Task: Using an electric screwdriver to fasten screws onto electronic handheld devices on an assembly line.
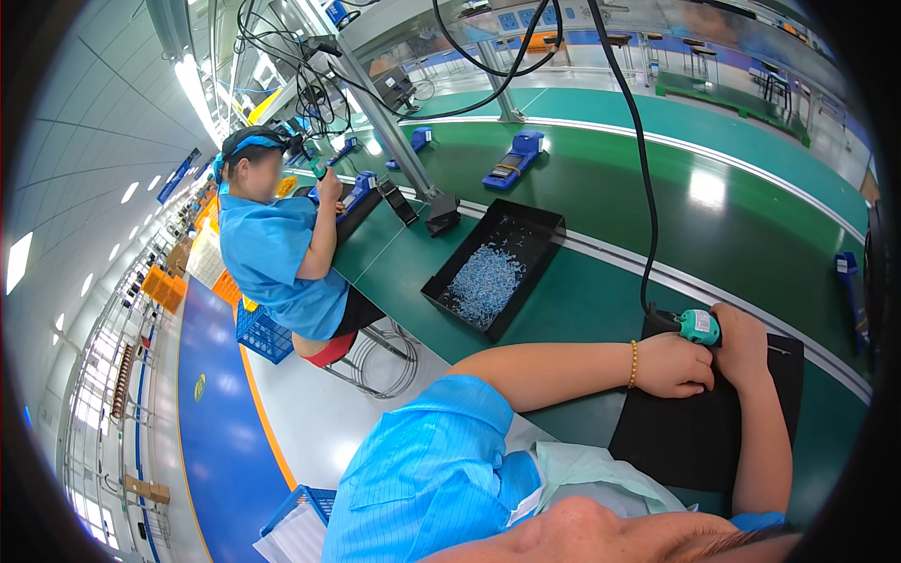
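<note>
A teal-green electric screwdriver (699, 327) with a black end lies sideways above a black mat (676, 436). My right hand (741, 345) is closed around its front part, and a thin metal shaft shows beyond the fingers. Close against the tool's rear, my left hand (674, 366) has its fingers curled in over the mat; a gold beaded bracelet circles that wrist. Whatever the left fingers hold, if anything, is hidden. A black cord (648, 206) hangs down to the screwdriver's black end.
A black tray (540, 286) holds many tiny blue and whitish pieces. Past a metal rail, blue devices (514, 159) rest on the green surface. At left a co-worker (277, 235) in blue sits holding a green tool (319, 169). A metal post (394, 122) stands beyond the tray.
</note>
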A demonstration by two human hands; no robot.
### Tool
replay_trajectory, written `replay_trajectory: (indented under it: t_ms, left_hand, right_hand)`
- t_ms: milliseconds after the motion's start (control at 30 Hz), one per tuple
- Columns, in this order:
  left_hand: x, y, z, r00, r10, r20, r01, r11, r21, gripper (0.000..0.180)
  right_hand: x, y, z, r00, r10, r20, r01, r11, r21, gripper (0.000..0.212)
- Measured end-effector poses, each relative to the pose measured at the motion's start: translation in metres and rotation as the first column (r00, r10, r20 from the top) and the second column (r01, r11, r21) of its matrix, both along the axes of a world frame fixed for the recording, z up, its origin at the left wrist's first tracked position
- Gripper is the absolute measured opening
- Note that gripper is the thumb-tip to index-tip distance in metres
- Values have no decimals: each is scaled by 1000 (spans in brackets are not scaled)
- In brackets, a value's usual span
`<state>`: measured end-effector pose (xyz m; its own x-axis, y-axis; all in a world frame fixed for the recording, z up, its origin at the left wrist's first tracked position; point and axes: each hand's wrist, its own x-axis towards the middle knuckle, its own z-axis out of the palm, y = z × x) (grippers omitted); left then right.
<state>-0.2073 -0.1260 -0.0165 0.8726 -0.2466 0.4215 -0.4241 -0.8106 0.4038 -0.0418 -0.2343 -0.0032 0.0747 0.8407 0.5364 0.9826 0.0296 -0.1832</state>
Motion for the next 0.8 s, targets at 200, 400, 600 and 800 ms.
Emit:
replay_trajectory:
  t_ms: [200,400,600,800]
  left_hand:
    - [0,0,1,1000,-2,4,2,1000,4,13]
    - [0,1,0,1000,1,-1,-1,1000,7,13]
    - [-1,0,1,1000,9,-9,-8,1000,11,14]
    - [0,0,0,1000,6,-14,-6,1000,10,14]
  right_hand:
    - [0,0,0,1000,-7,2,7,1000,-9,38]
    - [0,0,0,1000,6,5,-6,1000,4,38]
    - [-1,1,0,1000,-1,3,1,1000,3,37]
    - [1,0,-1,1000,2,-2,-2,1000,-4,37]
